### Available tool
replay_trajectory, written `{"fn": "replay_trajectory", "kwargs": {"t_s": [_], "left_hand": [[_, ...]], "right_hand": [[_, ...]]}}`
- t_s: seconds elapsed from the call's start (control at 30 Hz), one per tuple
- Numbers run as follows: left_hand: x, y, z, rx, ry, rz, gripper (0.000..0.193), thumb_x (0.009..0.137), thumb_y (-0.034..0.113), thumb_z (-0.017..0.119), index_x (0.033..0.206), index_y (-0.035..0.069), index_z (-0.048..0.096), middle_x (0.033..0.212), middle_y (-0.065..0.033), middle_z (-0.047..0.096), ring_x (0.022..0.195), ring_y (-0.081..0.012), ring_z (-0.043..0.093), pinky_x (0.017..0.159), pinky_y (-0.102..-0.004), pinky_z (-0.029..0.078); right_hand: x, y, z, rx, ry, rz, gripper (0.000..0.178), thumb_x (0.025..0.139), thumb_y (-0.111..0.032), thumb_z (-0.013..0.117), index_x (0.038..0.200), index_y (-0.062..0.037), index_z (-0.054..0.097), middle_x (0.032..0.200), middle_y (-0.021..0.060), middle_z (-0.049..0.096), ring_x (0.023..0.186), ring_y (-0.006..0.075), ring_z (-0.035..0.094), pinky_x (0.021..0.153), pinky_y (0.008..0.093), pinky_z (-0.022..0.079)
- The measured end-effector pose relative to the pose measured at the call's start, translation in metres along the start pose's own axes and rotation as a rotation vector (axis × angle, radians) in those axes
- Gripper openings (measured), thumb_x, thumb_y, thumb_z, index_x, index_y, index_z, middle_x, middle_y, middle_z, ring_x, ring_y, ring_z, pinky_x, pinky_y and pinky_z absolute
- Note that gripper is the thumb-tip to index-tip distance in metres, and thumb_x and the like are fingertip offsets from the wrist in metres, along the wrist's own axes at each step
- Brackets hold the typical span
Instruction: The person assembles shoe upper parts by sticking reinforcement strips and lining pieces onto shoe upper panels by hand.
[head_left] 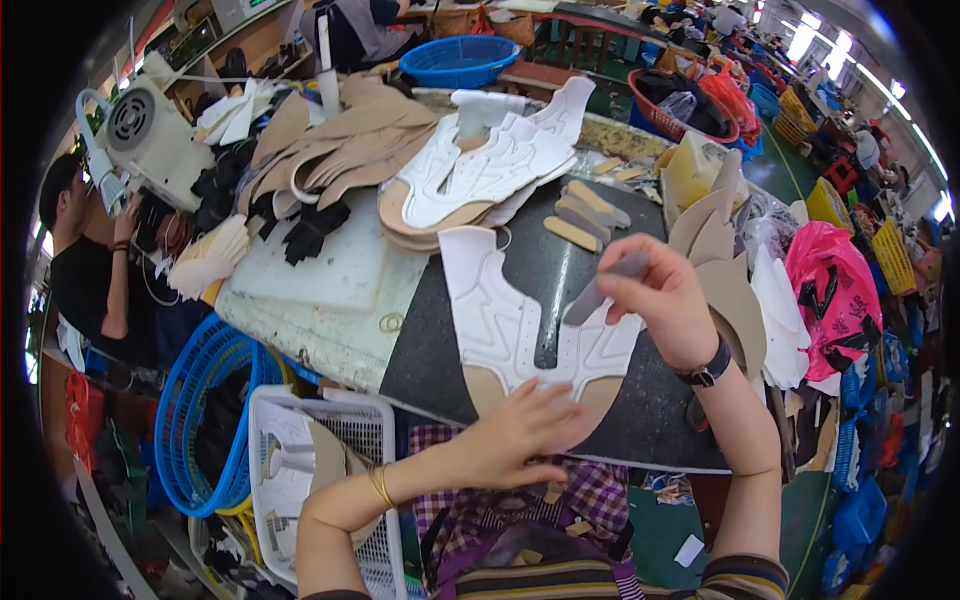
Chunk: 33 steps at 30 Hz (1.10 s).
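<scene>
Right fingers (630, 294) pinch 1 grey strip (592, 300), slanting over the white shoe piece (490, 318); left fingers (545, 412) spread near the counter's (335, 345) front edge.

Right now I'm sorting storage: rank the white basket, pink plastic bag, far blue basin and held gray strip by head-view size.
1. White basket, though partly hidden
2. Pink plastic bag
3. Far blue basin
4. Gray strip

The left hand (530, 430), its fingers (563, 396) blurred, hides part of the white upper (485, 315); the right hand (655, 295) covers part of the grey strip (588, 300). The left forearm (345, 503) screens part of the white basket (384, 420) near the lower edge.
</scene>
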<state>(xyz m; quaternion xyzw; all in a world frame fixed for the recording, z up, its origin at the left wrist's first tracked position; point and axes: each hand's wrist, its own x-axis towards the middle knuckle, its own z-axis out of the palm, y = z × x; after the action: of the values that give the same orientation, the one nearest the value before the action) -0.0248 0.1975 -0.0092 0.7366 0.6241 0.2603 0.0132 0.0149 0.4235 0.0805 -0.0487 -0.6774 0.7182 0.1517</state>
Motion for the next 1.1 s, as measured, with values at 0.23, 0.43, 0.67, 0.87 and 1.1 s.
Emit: {"fn": "replay_trajectory", "kwargs": {"t_s": [0.23,0.43,0.67,0.87,1.1], "left_hand": [[0.025,-0.014,-0.037,-1.103,0.363,-0.629,0.022,0.093,0.016,0.054,0.103,-0.003,0.060,0.083,-0.0044,0.065,0.078,-0.0074,0.058,0.071,-0.0226,0.047],[0.026,-0.023,-0.040,-1.191,0.187,-0.772,0.021,0.091,0.018,0.057,0.096,-0.002,0.063,0.078,-0.0023,0.064,0.072,-0.0057,0.057,0.067,-0.0210,0.046],[0.023,-0.030,-0.029,-1.359,0.059,-0.797,0.018,0.092,0.018,0.057,0.092,0.000,0.060,0.076,0.0013,0.060,0.067,-0.0041,0.054,0.063,-0.0191,0.044],[0.021,-0.026,-0.025,-1.676,0.111,-0.736,0.020,0.092,0.023,0.059,0.091,0.003,0.059,0.069,0.0042,0.054,0.060,-0.0009,0.044,0.053,-0.0180,0.035],[0.037,-0.007,-0.017,-2.018,0.302,-0.886,0.020,0.094,0.024,0.056,0.086,0.006,0.056,0.065,0.0047,0.048,0.055,-0.0016,0.036,0.051,-0.0172,0.029]], "right_hand": [[-0.024,0.027,0.007,-0.137,-0.109,0.163,0.017,0.082,-0.010,0.066,0.097,-0.0046,0.060,0.081,-0.0008,0.062,0.066,0.0015,0.054,0.057,0.0175,0.042],[-0.033,0.041,0.006,-0.210,-0.021,0.124,0.016,0.081,-0.008,0.067,0.094,-0.0029,0.060,0.080,-0.0021,0.060,0.066,0.0018,0.052,0.060,0.0182,0.042],[-0.039,0.043,0.006,-0.246,-0.068,0.187,0.016,0.081,-0.009,0.067,0.093,-0.0017,0.060,0.084,0.0002,0.061,0.074,0.0036,0.056,0.067,0.0201,0.045],[-0.039,0.035,0.009,-0.559,-0.221,-0.083,0.024,0.075,-0.004,0.070,0.098,-0.0029,0.063,0.092,0.0046,0.062,0.082,0.0159,0.061,0.074,0.0271,0.048],[-0.047,0.031,0.008,-0.556,-0.354,-0.208,0.037,0.070,0.000,0.073,0.106,-0.0076,0.066,0.097,0.0081,0.058,0.086,0.0207,0.060,0.072,0.0288,0.048]]}}
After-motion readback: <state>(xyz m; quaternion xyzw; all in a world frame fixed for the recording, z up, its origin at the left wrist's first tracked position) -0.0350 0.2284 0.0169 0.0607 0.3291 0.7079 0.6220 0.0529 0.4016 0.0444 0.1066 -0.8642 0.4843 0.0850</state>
